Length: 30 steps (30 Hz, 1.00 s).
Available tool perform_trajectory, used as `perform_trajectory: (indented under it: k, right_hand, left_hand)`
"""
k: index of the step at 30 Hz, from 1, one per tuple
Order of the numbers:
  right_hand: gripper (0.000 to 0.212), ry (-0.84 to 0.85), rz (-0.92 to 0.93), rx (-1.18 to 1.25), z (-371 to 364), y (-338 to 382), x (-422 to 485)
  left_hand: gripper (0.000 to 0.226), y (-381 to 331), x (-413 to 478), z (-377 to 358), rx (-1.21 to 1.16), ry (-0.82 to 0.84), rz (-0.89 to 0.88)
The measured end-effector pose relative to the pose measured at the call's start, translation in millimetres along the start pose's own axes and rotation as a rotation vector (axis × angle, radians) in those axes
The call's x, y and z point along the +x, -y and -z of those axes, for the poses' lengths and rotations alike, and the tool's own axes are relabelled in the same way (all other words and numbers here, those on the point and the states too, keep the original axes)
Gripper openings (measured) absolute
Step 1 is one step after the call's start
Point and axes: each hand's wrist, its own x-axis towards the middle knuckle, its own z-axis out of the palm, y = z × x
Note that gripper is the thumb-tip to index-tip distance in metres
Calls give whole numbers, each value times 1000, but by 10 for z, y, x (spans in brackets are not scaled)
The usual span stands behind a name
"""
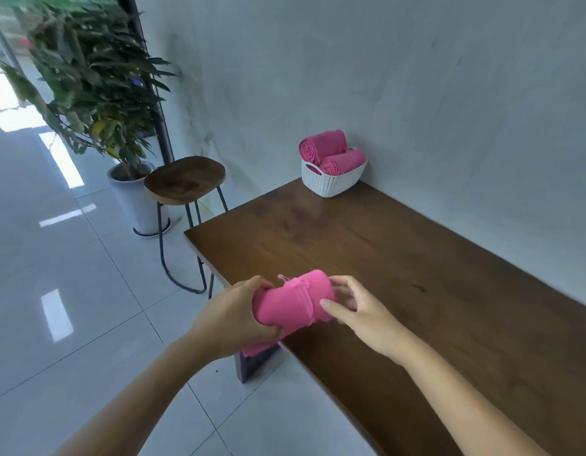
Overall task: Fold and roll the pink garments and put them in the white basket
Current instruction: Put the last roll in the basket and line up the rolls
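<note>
Gripping a rolled garment (293, 299), hands (232, 319) (362, 312) hover near stool (184, 179), far from white basket (331, 185).

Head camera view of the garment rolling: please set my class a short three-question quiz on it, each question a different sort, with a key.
1. How many rolled garments lie in the white basket?
2. True or false: the left hand grips a third pink roll.
3. On the wooden table, the basket stands at: A the near edge, B the far corner, C the middle.
Key: 1 two; 2 true; 3 B.
</note>
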Motion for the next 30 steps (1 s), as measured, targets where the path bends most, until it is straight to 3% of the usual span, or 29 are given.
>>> perform_trajectory:
  k: [10,22,30]
  right_hand:
    - [33,-245,-166,-135,-482,-152,183]
    - [13,-495,-188,-284,-290,-451,676]
    - [25,-554,-207,-508,71,-725,1324]
  left_hand:
    - [78,763,81,414,-125,-73,75]
    - [82,901,961,594,-50,-48,49]
    - [78,636,1897,775,65,-55,9]
